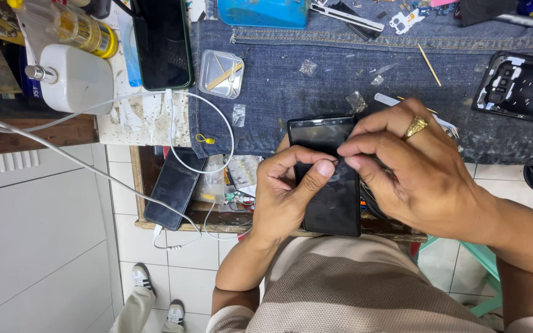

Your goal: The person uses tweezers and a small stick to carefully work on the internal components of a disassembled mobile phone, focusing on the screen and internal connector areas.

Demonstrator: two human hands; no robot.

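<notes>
Black smartphone [327, 179] held over near tabletop edge, long axis running away from body. Left hand [282, 194] cradles it from left, thumb on glass; right hand [414, 169] grip pinches thin item at right edge, identity unclear.

The smartphone [327, 179] has a glossy black glass face. The denim cloth [316, 92] covering the counter is coarse, matt and stained. The ring [416, 127] is polished gold-coloured metal. The small box [220, 74] is clear plastic.
</notes>
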